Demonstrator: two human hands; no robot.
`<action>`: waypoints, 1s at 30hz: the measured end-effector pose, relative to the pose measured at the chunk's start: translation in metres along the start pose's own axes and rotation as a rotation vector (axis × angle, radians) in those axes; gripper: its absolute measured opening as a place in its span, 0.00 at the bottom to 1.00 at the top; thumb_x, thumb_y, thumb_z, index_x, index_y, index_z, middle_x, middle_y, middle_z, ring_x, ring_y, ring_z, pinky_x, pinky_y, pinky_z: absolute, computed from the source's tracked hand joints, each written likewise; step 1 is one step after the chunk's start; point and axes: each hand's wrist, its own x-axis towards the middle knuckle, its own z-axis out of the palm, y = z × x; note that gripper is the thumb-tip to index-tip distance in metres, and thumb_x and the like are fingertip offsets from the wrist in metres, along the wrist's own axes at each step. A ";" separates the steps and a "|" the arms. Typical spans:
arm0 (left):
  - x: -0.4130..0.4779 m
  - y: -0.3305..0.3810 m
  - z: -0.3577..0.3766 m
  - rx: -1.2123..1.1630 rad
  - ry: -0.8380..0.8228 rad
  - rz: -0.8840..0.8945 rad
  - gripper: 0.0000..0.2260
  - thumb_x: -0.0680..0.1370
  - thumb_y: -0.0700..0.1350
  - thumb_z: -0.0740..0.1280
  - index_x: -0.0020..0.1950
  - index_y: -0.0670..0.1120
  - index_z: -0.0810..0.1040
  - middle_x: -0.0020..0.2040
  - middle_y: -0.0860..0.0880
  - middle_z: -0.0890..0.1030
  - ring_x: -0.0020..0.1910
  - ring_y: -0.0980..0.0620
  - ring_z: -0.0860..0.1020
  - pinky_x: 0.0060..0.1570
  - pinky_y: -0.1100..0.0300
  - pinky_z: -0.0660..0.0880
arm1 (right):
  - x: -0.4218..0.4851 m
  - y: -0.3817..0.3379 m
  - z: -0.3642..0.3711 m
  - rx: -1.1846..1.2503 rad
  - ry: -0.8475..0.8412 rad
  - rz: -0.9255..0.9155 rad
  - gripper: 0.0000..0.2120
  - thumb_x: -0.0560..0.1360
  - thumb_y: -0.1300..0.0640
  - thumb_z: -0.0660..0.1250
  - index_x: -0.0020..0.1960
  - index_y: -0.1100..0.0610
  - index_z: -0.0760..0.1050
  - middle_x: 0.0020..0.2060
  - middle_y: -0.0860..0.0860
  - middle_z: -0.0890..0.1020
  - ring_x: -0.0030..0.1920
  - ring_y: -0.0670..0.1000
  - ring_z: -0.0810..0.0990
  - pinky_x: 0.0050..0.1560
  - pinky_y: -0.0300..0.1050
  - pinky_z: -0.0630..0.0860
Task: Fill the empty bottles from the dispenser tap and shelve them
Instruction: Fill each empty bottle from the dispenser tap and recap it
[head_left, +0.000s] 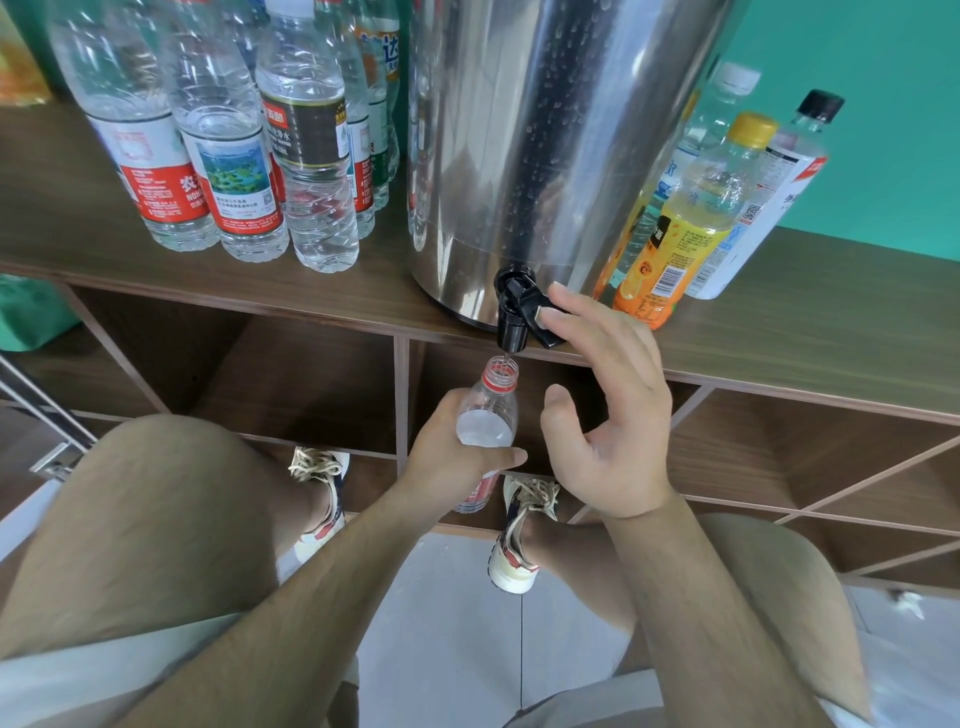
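The left grip (457, 460) is clamped round the bottle's (491, 410) middle, mouth under the tap (513, 327) just below the worktop's (311, 306) front edge. The right grip (608, 415), fingers spread, presses the lever (543, 322). Thin plastic probably dents and will get heavier as it fills: hold mid-body, not squeezing.

You have the clear bottle (488, 410), uncapped with a red neck ring, mouth just below the black dispenser tap (513, 325), catching a thin stream.
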 end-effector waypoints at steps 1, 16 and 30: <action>0.000 0.000 0.000 0.001 0.000 0.001 0.34 0.69 0.51 0.83 0.69 0.58 0.69 0.60 0.57 0.78 0.60 0.51 0.78 0.60 0.53 0.77 | 0.000 0.000 0.000 0.001 0.000 -0.002 0.26 0.65 0.72 0.67 0.64 0.67 0.80 0.67 0.60 0.80 0.67 0.57 0.78 0.71 0.50 0.69; 0.001 0.000 0.001 0.008 0.000 0.004 0.33 0.70 0.52 0.82 0.69 0.59 0.69 0.59 0.58 0.78 0.59 0.53 0.78 0.53 0.58 0.75 | 0.000 0.001 0.000 0.005 -0.004 -0.004 0.25 0.67 0.71 0.66 0.64 0.67 0.80 0.67 0.60 0.80 0.67 0.57 0.78 0.71 0.50 0.70; 0.002 -0.002 0.001 0.013 -0.005 0.007 0.33 0.69 0.53 0.82 0.68 0.59 0.69 0.59 0.57 0.78 0.60 0.51 0.78 0.61 0.50 0.78 | 0.000 0.001 0.000 0.005 -0.005 -0.004 0.25 0.66 0.72 0.67 0.64 0.67 0.80 0.67 0.60 0.80 0.67 0.57 0.78 0.70 0.50 0.70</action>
